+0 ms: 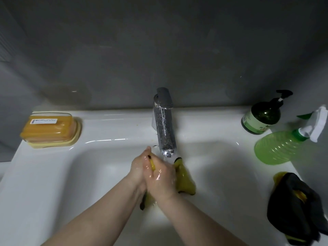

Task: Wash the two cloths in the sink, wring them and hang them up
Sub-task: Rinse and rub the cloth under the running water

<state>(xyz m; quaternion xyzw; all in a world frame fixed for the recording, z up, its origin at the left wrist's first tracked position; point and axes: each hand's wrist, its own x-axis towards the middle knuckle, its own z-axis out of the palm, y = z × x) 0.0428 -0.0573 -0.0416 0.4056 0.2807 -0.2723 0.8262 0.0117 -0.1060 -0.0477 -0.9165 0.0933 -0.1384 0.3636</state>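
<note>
White sink (53, 174), grey wall behind. Under tap (164, 126), left hand (139, 167) and right hand (159, 181) clasp yellow cloth (184, 178): washing stage, judged. On right rim: dark cloth (291, 206). Next: wringing, needs firm opposed twist.

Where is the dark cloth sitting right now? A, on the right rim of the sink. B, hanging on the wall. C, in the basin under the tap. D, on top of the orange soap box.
A: the dark cloth lies bunched on the right rim of the sink, while the left hand and right hand hold the yellow cloth under the tap.
</note>
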